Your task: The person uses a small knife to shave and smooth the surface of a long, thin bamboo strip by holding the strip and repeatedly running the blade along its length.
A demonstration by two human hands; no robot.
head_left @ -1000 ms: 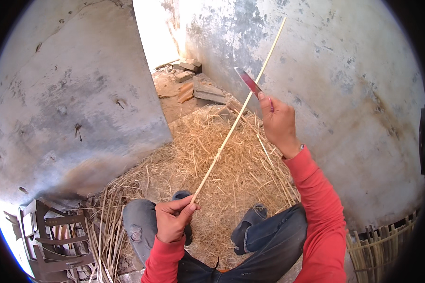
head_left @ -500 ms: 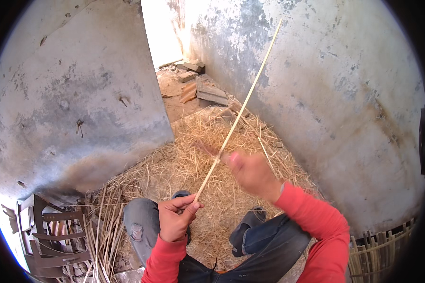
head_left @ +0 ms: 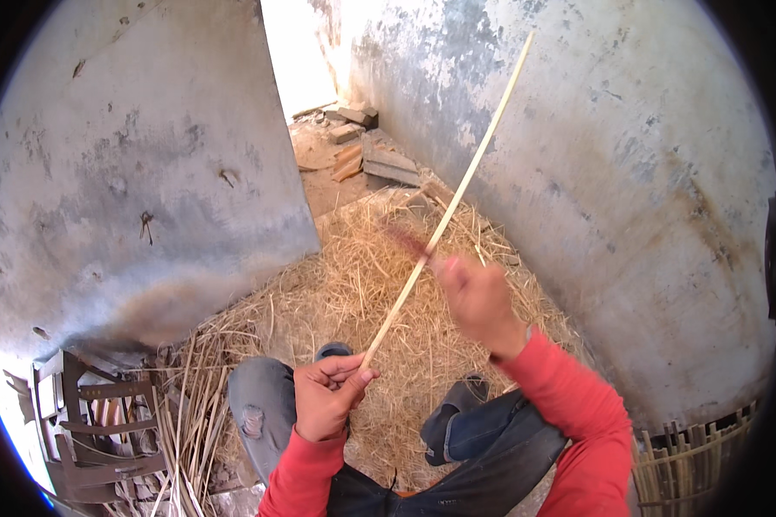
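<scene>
A long pale strip, apparently bamboo, (head_left: 478,157) slants from my left hand up and away to the right. My left hand (head_left: 328,395) pinches its near end between thumb and fingers, above my left knee. Farther along, my right hand (head_left: 478,302) is closed in a fist around what looks like a knife (head_left: 403,238). Its reddish-brown blade is smeared by motion and crosses the strip near the middle; the handle is mostly hidden in the fist. Whether the blade's edge presses on the strip, I cannot tell.
Curly pale shavings (head_left: 353,267) cover the floor around my feet. Loose strips (head_left: 190,422) lie at the left beside a dark wooden frame (head_left: 112,474). A slatted basket-like piece (head_left: 690,465) stands lower right. Bricks (head_left: 345,133) lie by the doorway; walls (head_left: 612,215) rise both sides.
My right hand and the blade have moved farther along the strip, away from my left hand. The strip's far tip has shifted slightly right. My left hand keeps its pinch.
</scene>
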